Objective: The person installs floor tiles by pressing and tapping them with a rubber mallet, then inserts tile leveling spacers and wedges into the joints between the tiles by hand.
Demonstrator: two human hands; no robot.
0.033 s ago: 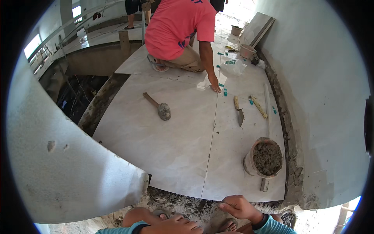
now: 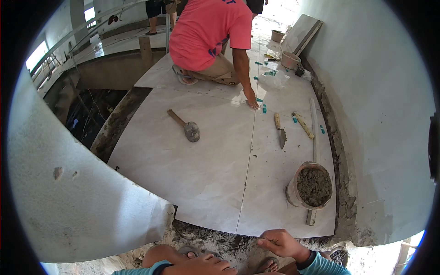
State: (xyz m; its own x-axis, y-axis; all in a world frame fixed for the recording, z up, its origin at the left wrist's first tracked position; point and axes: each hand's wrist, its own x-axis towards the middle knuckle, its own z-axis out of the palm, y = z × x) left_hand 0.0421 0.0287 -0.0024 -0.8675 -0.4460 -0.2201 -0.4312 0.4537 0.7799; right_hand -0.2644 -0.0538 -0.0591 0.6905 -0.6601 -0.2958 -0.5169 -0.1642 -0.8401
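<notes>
Nothing is seen to have moved since the earlier frame: hands, tools and tiles are found in the same places. At the near edge, the right hand (image 2: 280,243) is held loosely curled, fingertips turned toward the rim of the right-hand tile (image 2: 275,206), and nothing is seen gripped in it; the tile's near edge lies just beyond the knuckles, over the rough mortar bed (image 2: 206,231). The left hand (image 2: 204,265) is laid flat and empty on a knee, apart from the tile. A bucket of mortar (image 2: 312,185) is stood on the tile just beyond the right hand, probably so that it is kept within reach. Farther off, a mallet (image 2: 185,124) and a trowel (image 2: 279,132) are left lying on the tiles, and a co-worker's hand (image 2: 251,98) is pressed down beside teal spacers (image 2: 264,108) at the far joint
</notes>
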